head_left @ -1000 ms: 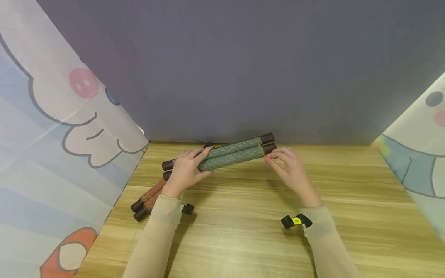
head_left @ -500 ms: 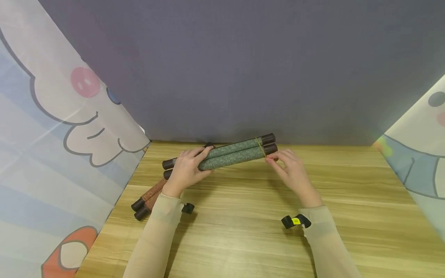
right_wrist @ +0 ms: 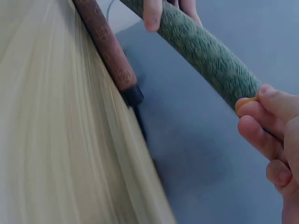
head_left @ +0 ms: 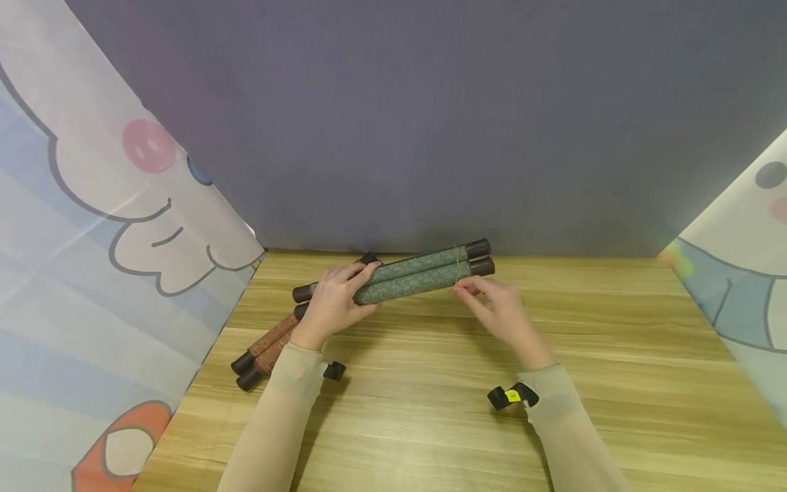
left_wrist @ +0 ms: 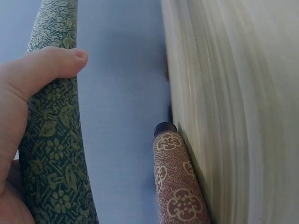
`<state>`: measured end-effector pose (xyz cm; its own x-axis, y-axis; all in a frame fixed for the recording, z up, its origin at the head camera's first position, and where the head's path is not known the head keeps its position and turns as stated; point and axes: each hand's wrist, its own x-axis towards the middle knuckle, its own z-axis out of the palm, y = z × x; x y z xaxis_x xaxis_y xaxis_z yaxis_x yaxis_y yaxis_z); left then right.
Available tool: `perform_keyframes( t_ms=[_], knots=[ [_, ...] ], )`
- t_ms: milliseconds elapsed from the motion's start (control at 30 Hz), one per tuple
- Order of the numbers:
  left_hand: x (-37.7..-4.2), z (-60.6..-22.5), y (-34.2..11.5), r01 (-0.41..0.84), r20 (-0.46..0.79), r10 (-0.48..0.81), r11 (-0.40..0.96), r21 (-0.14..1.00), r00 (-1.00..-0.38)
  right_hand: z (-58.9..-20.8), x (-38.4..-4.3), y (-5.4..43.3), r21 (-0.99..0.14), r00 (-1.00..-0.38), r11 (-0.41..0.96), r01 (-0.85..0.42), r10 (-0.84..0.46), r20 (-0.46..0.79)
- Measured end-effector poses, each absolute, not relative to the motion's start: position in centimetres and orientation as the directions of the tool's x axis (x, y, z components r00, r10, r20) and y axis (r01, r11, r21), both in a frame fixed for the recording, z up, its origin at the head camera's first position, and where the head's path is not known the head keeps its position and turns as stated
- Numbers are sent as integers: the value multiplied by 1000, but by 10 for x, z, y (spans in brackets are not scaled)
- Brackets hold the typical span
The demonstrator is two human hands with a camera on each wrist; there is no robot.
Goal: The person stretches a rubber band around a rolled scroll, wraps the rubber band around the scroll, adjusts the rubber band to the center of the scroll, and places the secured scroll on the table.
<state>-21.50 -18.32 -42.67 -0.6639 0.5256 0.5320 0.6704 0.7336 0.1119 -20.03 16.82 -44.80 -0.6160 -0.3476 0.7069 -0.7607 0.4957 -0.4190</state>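
Observation:
A green patterned scroll (head_left: 418, 277), lying as two parallel rolls with dark end knobs, is raised at a slant above the table. My left hand (head_left: 335, 298) grips it near its left end, the thumb across the green cloth in the left wrist view. Around the rolls near the right end runs a thin yellowish rubber band (head_left: 458, 258). My right hand (head_left: 496, 309) pinches the band between thumb and forefinger at the near roll's lower edge; the right wrist view shows a bit of the band (right_wrist: 246, 101) at the fingertips.
A reddish-brown patterned scroll (head_left: 268, 343), also with dark ends, lies on the wood-grain table (head_left: 418, 410) at the left, partly under my left hand and forearm. A grey panel (head_left: 430, 137) stands along the table's back edge, and printed cartoon sheets (head_left: 92, 273) flank it.
My right hand has moved left, bringing the rubber band from beside the dark knobs further onto the green rolls. My left hand keeps its grip; the scroll has shifted slightly to the right.

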Motion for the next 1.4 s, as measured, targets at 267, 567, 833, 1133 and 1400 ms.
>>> perform_keyframes(
  t_ms=[267,567,833,1133,1400],
  knots=[
    [-213,-424,-184,660,503,546,748,68,-670,-431,-192,163,-365,-629,559,-745,-404,665],
    [-214,-423,-185,682,492,576,730,51,-653,-427,-192,175,-335,-607,576,-746,-381,697],
    [-214,-421,-188,687,495,586,726,31,-641,-425,-197,188,-333,-517,464,-821,-355,779],
    [-213,-420,-192,686,464,606,728,4,-646,-426,-203,198,-332,-572,513,-791,-431,698],
    [-215,-420,-191,715,455,640,699,-10,-619,-424,-200,199,-410,-765,658,-631,-440,471]
  ],
)
